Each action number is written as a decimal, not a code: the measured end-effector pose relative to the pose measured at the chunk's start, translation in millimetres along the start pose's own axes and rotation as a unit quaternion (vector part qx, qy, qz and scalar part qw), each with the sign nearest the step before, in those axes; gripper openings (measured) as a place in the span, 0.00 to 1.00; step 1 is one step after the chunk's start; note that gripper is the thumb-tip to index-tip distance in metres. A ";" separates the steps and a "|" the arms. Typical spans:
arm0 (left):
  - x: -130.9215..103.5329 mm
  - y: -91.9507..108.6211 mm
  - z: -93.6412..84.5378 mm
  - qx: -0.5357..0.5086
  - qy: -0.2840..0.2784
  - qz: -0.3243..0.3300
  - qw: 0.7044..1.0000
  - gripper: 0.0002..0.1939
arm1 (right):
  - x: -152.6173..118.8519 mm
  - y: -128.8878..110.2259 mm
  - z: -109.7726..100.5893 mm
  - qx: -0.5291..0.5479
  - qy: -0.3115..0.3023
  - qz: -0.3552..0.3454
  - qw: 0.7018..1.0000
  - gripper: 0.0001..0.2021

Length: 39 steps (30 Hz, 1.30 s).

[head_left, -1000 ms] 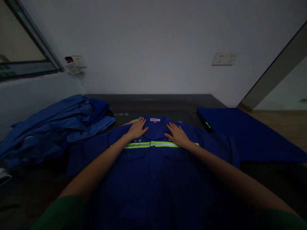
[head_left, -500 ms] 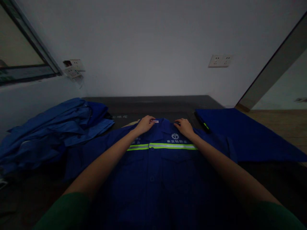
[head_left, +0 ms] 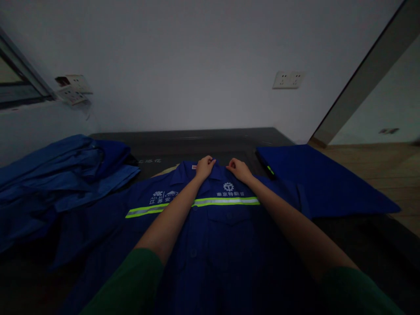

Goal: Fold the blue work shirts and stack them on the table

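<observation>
A dark blue work shirt (head_left: 197, 227) lies spread front side up, its collar at the far end. Across its chest runs a yellow-green and silver reflective stripe (head_left: 226, 201), with white printed logos above. My left hand (head_left: 205, 168) is closed on the collar, thumb and fingertips pinching its right-hand side. Just right of the collar, my right hand (head_left: 240, 169) has its fingers curled together on the cloth by the shoulder. A small white label (head_left: 194, 167) shows inside the neck. My left forearm covers part of the left print.
Crumpled blue garments (head_left: 75, 170) are heaped on the left. A flat, folded dark blue cloth (head_left: 321, 183) lies at the right. The dark table (head_left: 183, 142) meets a pale wall (head_left: 183, 65) with sockets (head_left: 288, 80). Wooden floor (head_left: 370, 168) shows beyond the right side.
My left hand has moved from the collar's left side to its right side, uncovering the label and left print. My right hand stays near the right shoulder. The view has shifted right.
</observation>
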<state>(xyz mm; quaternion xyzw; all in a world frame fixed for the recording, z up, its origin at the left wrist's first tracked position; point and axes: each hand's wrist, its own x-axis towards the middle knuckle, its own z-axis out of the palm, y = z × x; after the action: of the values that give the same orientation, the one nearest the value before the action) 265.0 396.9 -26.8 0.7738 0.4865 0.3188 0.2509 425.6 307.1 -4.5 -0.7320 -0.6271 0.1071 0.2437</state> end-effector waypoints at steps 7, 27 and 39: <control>-1.6 -10.7 2.6 -0.072 0.046 0.008 0.996 0.09 | 7.3 4.7 -15.4 -0.067 -0.042 0.008 0.997 0.07; -3.9 -8.5 2.3 -0.154 0.023 0.051 0.986 0.18 | 12.7 -31.9 8.4 -0.144 -0.047 0.011 0.988 0.12; 22.6 -30.6 -92.8 -0.057 0.079 0.019 0.995 0.14 | 20.7 -55.6 -6.9 -0.110 0.029 -0.072 0.991 0.13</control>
<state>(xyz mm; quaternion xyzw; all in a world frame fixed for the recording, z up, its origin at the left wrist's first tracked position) 185.8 437.0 19.7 0.7398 0.4711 0.4109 0.2490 384.6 330.9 31.8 -0.7104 -0.6785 -0.0013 0.1872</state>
